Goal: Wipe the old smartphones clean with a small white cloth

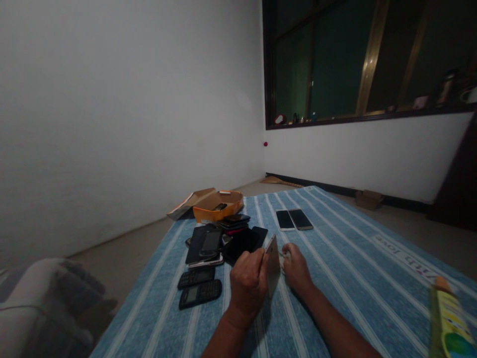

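Note:
My left hand [246, 283] is closed around one side of a smartphone [274, 266], which stands tilted on edge above the bed-like blue striped cloth [331, 308]. Just right of its pale back, my right hand [297, 268] has its fingers curled on a small whitish piece, perhaps a cloth or tissue; most of it is hidden. Left of my hands lie two black keypad phones [200, 294]. Behind these is a heap of dark phones [238, 243], some stacked. Farther off, a white-framed smartphone [285, 220] and a darker-edged smartphone [301, 219] rest side by side.
An open orange box [214, 215] with a phone inside stands at the far left of the cloth, its lid [190, 203] beside it. A yellow patterned tube-like item [452, 320] lies at the near right. Grey fabric [44, 308] shows at lower left.

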### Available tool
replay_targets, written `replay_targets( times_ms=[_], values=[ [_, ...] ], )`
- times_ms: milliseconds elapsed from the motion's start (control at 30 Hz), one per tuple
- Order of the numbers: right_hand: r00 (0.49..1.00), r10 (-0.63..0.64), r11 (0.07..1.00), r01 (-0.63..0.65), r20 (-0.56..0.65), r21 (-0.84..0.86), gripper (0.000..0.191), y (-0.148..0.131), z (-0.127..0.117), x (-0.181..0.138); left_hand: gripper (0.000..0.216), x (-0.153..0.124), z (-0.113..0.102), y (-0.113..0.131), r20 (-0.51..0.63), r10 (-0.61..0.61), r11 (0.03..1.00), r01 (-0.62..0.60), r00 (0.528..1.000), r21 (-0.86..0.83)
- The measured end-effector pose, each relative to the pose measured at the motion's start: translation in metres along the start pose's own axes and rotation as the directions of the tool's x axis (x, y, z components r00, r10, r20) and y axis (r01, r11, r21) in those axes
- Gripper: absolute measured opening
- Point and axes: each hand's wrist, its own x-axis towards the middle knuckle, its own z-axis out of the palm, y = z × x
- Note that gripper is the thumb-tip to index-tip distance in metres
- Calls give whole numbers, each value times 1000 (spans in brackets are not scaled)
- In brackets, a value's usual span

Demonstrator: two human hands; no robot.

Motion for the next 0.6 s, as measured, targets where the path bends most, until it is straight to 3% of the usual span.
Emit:
replay_targets(
  times_ms=[100,200,267,367,500,600],
  values=[
    [985,-97,962,130,141,-241,49,-5,-4,-10,22,1,-1,0,-4,3,1000,-3,1000,2],
    [978,-18,806,137,208,-576,49,-15,-12,-18,21,1,-1,1,-19,10,1000,-10,1000,-1],
    [978,37,711,118,204,-693,44,-21,-21,-21,22,1,0,1,-21,7,1000,-7,1000,3],
    [971,88,646,113,221,-755,32,-25,-35,-21,26,1,0,1,-12,-12,1000,12,1000,10],
    [950,160,625,112,268,-773,24,-24,-48,-21,29,1,0,1,-18,-24,1000,24,1000,18],
    [926,152,635,175,344,-752,33,-29,-47,-26,28,0,1,0,-19,-35,999,35,999,15]
  ],
)
